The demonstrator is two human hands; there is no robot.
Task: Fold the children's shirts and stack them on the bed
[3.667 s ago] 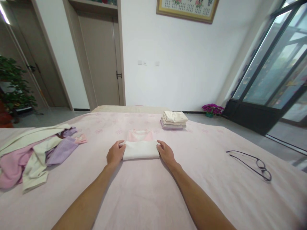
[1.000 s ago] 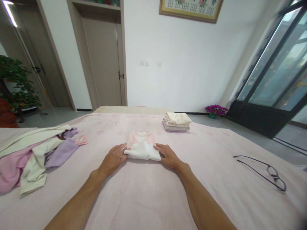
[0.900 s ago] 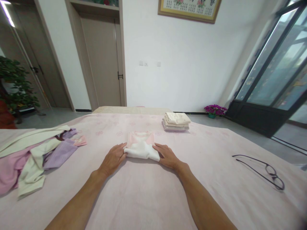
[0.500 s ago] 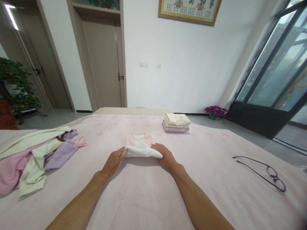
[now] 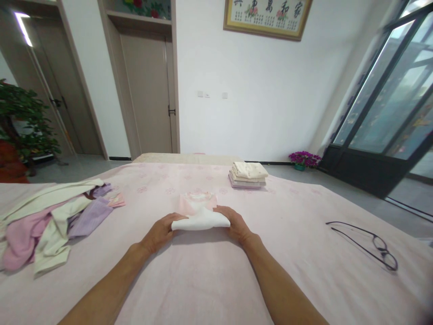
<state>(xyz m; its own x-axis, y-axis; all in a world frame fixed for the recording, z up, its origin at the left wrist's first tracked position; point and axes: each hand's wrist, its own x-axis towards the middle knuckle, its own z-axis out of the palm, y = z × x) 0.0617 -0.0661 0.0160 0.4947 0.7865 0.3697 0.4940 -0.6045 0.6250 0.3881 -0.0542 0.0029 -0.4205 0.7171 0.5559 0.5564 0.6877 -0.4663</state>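
A small white and pink shirt (image 5: 199, 218) lies on the bed in front of me, its neckline pointing away and its near part turned up into a white fold. My left hand (image 5: 164, 230) grips the left end of that fold, thumb on the near side. At the right end, my right hand (image 5: 234, 222) is closed on the same fold, fingers over its top. The shirt's underside is hidden. Beyond it, to the right, stands a stack of folded clothes (image 5: 248, 174), cream on top and purple at the bottom.
Loose clothes in pink, cream and purple lie in a heap (image 5: 50, 221) on the left. Black-framed glasses (image 5: 382, 249) rest on the right of the pink bedspread (image 5: 203, 280). A wooden bed end (image 5: 189, 157), a wall and doors stand beyond.
The near fold of the shirt is lifted slightly and drawn a little toward me. My left hand has shifted its hold to the fold's left end. The camera view has tilted up slightly.
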